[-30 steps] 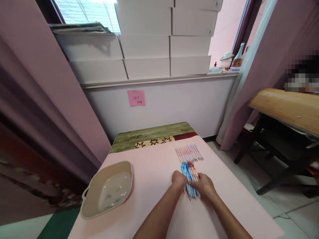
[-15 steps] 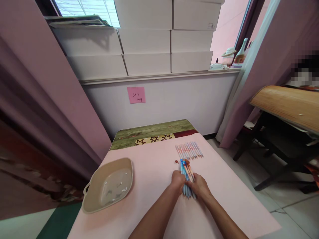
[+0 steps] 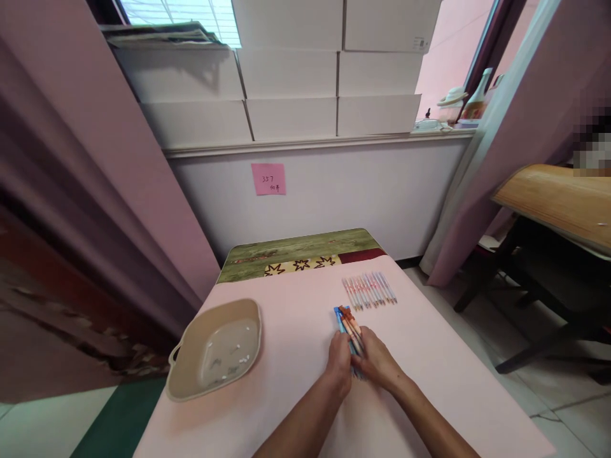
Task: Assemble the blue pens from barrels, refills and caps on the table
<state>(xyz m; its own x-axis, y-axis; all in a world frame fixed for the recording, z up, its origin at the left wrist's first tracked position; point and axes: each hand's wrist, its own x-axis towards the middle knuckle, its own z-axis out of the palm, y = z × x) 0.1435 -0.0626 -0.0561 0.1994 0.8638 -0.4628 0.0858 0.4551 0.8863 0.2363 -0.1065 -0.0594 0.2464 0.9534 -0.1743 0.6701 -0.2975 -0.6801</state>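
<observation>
Both hands hold one bundle of blue and orange-brown pens (image 3: 352, 329) over the pink tabletop (image 3: 296, 318). My left hand (image 3: 339, 356) is closed round the bundle's left side. From the right, my right hand (image 3: 375, 359) grips the same pens, its fingers wrapped against them. The coloured caps point away from me, and the pen tips show below the hands. Just beyond lies a row of several pale pens (image 3: 370, 291) side by side.
A beige basin (image 3: 175, 381) with small white pieces inside stands at the table's left. Behind are a wall with a pink note (image 3: 268, 179) and stacked white boxes (image 3: 291, 117). A wooden desk (image 3: 563, 191) stands at the right, beyond the table edge.
The bundle has tilted, its capped ends moving left, and my hands have closed more tightly around it. A small brown piece beside the caps is no longer seen apart. The view has shifted slightly.
</observation>
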